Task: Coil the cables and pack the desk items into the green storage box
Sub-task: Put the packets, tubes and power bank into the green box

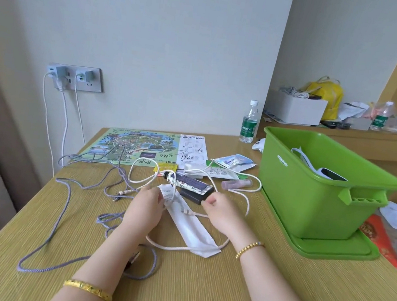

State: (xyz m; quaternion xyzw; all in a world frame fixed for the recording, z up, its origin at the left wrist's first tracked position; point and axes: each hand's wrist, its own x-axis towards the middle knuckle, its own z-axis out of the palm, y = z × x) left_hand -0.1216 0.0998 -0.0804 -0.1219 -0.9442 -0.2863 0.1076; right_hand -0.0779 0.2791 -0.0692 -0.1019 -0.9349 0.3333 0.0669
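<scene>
Both hands work the white cable [196,175], which sprawls in loose loops just left of the green storage box [313,190] and runs over the white packet [190,222] and the patterned tube [188,181]. The left hand [147,204], further from the box, closes on 1 strand near the packet's top; the right hand [217,209], nearer the box, pinches the cable close to its plug end [186,211]. To coil well, I judge it best to lift the cable clear of the tube and packet first, then lay even loops into the left hand, letting the cord run through the right fingers. The purple braided cable [81,185], far left of the box, lies uncoiled, 1 more to do
</scene>
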